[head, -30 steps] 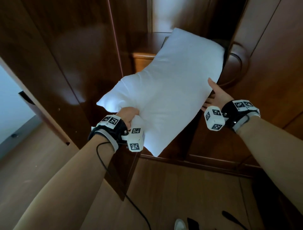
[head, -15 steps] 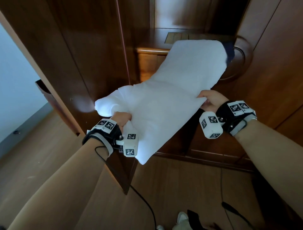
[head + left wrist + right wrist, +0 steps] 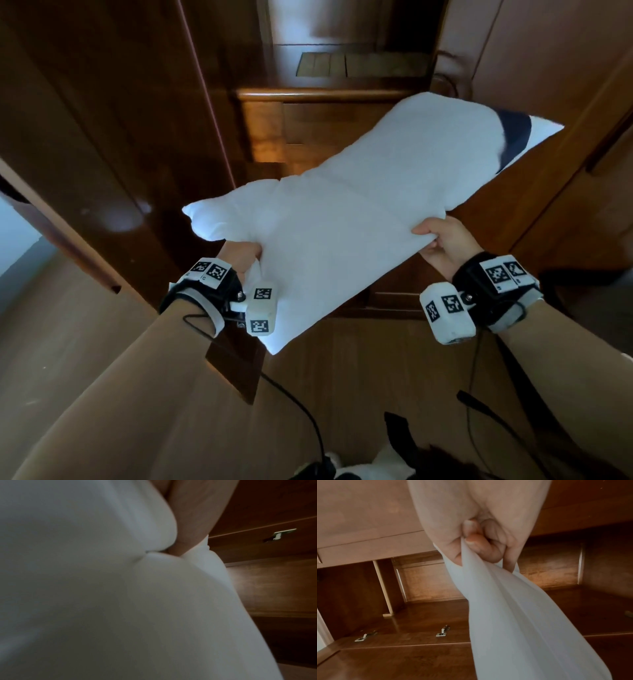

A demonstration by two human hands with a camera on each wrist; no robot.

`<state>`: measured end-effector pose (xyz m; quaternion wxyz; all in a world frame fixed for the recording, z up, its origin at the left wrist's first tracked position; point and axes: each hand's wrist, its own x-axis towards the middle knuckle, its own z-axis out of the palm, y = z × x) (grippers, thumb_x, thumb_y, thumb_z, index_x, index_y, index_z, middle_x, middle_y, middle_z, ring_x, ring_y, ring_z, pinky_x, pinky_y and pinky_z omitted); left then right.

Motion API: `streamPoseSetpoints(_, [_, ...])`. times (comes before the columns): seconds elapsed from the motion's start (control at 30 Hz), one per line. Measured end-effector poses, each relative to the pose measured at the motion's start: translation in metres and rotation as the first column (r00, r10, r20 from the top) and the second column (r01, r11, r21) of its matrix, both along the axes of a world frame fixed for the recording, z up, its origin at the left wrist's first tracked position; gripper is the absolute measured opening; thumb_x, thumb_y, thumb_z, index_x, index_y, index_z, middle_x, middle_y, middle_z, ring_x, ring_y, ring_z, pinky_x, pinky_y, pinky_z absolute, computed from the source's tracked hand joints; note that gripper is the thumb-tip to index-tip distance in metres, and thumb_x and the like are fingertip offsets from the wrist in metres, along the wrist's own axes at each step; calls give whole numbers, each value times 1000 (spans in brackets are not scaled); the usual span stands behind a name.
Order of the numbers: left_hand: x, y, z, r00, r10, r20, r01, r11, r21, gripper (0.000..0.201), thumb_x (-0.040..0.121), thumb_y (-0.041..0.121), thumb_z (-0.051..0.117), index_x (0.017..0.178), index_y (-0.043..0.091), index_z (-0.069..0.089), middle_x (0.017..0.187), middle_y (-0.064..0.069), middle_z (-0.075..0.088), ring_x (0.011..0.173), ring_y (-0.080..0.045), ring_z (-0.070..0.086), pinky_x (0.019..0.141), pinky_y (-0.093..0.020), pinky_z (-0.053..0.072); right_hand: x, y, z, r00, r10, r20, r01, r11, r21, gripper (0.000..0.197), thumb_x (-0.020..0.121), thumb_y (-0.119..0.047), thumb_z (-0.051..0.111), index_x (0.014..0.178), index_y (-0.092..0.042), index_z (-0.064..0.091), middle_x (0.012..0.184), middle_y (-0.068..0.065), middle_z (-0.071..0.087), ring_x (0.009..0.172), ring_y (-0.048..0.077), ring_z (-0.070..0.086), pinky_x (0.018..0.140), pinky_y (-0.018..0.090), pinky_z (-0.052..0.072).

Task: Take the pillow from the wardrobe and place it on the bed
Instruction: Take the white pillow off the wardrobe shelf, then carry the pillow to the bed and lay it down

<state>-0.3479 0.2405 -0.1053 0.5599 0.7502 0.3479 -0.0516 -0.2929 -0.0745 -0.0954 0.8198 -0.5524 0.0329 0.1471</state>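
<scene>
A long white pillow (image 3: 342, 219) with a dark band near its far end hangs in the air in front of the open wooden wardrobe (image 3: 325, 113). My left hand (image 3: 243, 255) grips its near left edge; the fabric bunches round my fingers (image 3: 181, 547) in the left wrist view, where the pillow (image 3: 85, 588) fills the picture. My right hand (image 3: 442, 240) pinches the pillow's right edge, and in the right wrist view its fingers (image 3: 479, 547) are curled on a fold of the white cover (image 3: 513, 608). The bed is not in view.
The open wardrobe door (image 3: 102, 137) stands at the left, close to my left arm. Another wooden door panel (image 3: 565, 137) is on the right. Wooden floor (image 3: 359, 377) lies below, with black cables (image 3: 301, 411) trailing across it. Door hinges (image 3: 442, 630) show inside the wardrobe.
The pillow has come out of the wardrobe and dropped lower, towards me. My right hand, flat against its edge a second ago, now pinches it. The left hand has kept its grip.
</scene>
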Motion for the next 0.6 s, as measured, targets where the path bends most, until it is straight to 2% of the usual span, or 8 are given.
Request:
streamPoseSetpoints(0.1, [-4, -12, -22, 996, -48, -72, 46, 998, -35, 11, 75, 2, 56, 66, 8, 53, 75, -16, 55, 71, -30, 56, 74, -38, 53, -22, -18, -16, 1000, -10, -29, 10, 1000, -12, 24, 82, 12, 43, 74, -8, 52, 48, -8, 49, 32, 2, 31, 40, 12, 24])
streamPoseSetpoints(0.17, [-8, -28, -31, 990, -104, -98, 99, 993, -63, 7, 74, -1, 54, 69, 4, 56, 81, -19, 59, 80, -32, 58, 84, -45, 52, -35, -34, -29, 999, -30, -41, 28, 999, -42, 30, 81, 12, 43, 64, -11, 49, 42, -9, 43, 32, 2, 30, 50, 19, 23])
streamPoseSetpoints(0.23, [-12, -47, -38, 989, -125, -74, 118, 989, -93, 13, 78, -5, 51, 70, 4, 55, 76, -16, 58, 74, -30, 58, 76, -38, 50, -45, -50, -38, 996, -65, -53, 61, 996, -71, 46, 82, 13, 43, 48, -17, 46, 38, -9, 35, 34, 5, 28, 57, 24, 24])
streamPoseSetpoints(0.3, [-14, -67, -45, 989, -138, -55, 130, 982, -134, 16, 79, -8, 49, 74, 4, 57, 75, -14, 59, 69, -28, 57, 70, -33, 50, -53, -66, -43, 991, -119, -59, 114, 990, -85, 57, 82, 13, 43, 37, -22, 41, 37, -8, 33, 35, 7, 29, 56, 22, 28])
streamPoseSetpoints(0.4, [-12, -94, -56, 979, -188, -72, 172, 967, -188, 21, 76, -5, 51, 92, 0, 64, 87, -19, 66, 78, -33, 63, 81, -43, 55, -67, -93, -49, 979, -203, -38, 198, 975, -96, 59, 80, 13, 45, 34, -23, 37, 37, -6, 31, 36, 9, 31, 51, 19, 35])
streamPoseSetpoints(0.47, [-4, -110, -64, 966, -230, -116, 207, 961, -182, 29, 72, 0, 53, 98, -3, 65, 90, -20, 67, 79, -34, 65, 75, -42, 58, -81, -116, -58, 962, -266, -66, 259, 961, -96, 59, 80, 12, 47, 32, -22, 40, 36, -5, 33, 36, 9, 34, 49, 19, 38])
streamPoseSetpoints(0.53, [5, -134, -61, 951, -279, -131, 257, 952, -167, 22, 71, 0, 51, 89, -2, 62, 82, -18, 63, 71, -32, 63, 61, -33, 56, -95, -142, -66, 921, -376, -102, 360, 921, -147, 49, 79, 11, 53, 39, -18, 49, 38, -4, 42, 39, 10, 43, 52, 21, 44])
streamPoseSetpoints(0.6, [14, -165, -51, 945, -319, -69, 308, 942, -131, 12, 70, -4, 49, 78, 2, 57, 75, -16, 56, 70, -31, 58, 64, -32, 51, -109, -169, -66, 882, -458, -108, 436, 882, -177, 39, 78, 11, 55, 49, -14, 48, 40, -3, 46, 42, 11, 46, 56, 22, 45])
